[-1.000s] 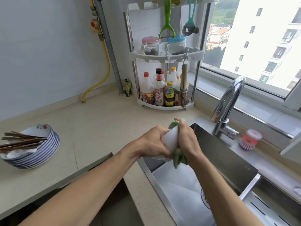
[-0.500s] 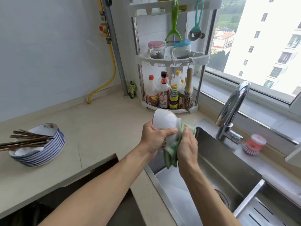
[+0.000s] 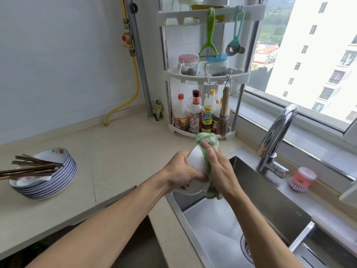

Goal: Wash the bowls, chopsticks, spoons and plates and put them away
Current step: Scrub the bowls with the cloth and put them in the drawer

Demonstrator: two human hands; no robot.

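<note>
Head view: left hand (image 3: 178, 171) gripped the bowl (image 3: 195, 163) over the sink (image 3: 270, 200) edge; right hand (image 3: 222, 171), fingers flat, pressed a cloth (image 3: 207, 140) against it.

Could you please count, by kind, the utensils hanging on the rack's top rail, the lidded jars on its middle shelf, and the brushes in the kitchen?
Hanging utensils: 2 (green peeler, teal tool)
Lidded jars: 2 (pink-lidded jar, blue-lidded jar)
Brushes: 2 (bamboo brush on the rack, pink dish brush beside the faucet)
Total: 6
</note>
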